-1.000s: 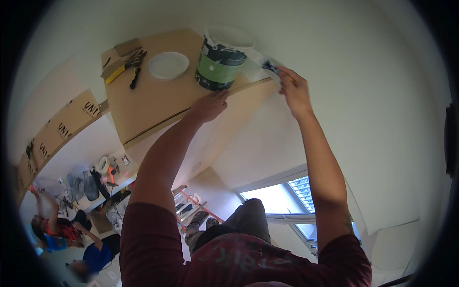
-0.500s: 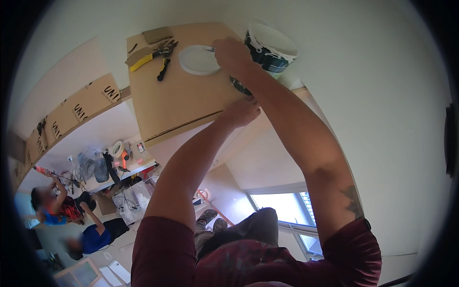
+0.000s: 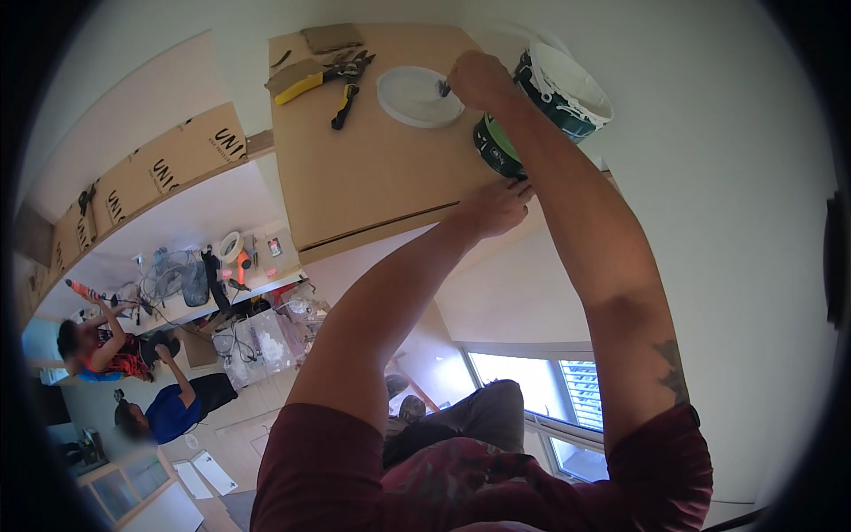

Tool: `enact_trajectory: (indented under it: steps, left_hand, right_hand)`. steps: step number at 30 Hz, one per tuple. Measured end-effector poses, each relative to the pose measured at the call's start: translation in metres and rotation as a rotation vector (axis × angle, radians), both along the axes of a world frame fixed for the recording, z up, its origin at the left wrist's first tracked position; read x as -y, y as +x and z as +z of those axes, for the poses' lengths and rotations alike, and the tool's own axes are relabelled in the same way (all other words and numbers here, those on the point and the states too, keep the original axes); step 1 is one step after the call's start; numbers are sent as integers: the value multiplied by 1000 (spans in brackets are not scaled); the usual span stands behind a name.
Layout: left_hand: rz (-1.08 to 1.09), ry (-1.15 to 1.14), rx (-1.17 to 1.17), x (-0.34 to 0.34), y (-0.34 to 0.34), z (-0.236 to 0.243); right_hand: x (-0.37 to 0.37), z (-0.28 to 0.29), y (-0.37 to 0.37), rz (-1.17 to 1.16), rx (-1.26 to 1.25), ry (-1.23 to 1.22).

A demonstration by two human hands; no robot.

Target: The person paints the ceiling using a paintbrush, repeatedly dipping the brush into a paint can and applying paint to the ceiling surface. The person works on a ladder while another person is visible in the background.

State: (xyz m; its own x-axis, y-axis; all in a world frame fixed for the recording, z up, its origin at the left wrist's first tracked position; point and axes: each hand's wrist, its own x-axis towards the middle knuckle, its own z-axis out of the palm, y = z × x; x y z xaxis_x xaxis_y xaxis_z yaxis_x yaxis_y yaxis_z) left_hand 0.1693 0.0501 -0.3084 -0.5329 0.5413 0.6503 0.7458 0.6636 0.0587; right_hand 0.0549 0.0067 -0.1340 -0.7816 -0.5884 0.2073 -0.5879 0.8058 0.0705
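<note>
A round white lid point(image 3: 409, 96) lies on the brown cardboard-covered top point(image 3: 372, 168). Over its right edge my right hand point(image 3: 481, 82) is closed on a small dark grey-tipped tool point(image 3: 443, 88), mostly hidden by my fingers. Just below that forearm stands a dark green tub point(image 3: 496, 152) with a bright green inside, partly covered by the arm. My left hand point(image 3: 496, 208) reaches in under it, fingers curled against the tub's near side; the thumb is hidden. A larger paint bucket point(image 3: 567, 93), white inside and smeared at the rim, stands behind my right wrist.
Yellow-and-black snips point(image 3: 306, 87) and black-handled pliers point(image 3: 347, 105) lie left of the lid, near a folded cardboard piece point(image 3: 332, 37). A wall rises at right. Lower left, two people point(image 3: 106, 341) point(image 3: 173, 412) are near a cluttered counter point(image 3: 191, 306).
The whole view has shifted, so the cardboard top and its things appear further right and slightly higher. More of the dark green tub shows. Both hands stay by the tub and lid.
</note>
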Motion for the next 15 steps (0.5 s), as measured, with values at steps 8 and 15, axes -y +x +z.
enact_trajectory:
  steps: [8,15]
  left_hand:
    - [-44,265,562,9,20,33]
    - [44,322,818,5,2,-15]
  right_hand:
    - [-22,2,50,83,-115,-64]
    - [-57,-23,112,193,404,-1243]
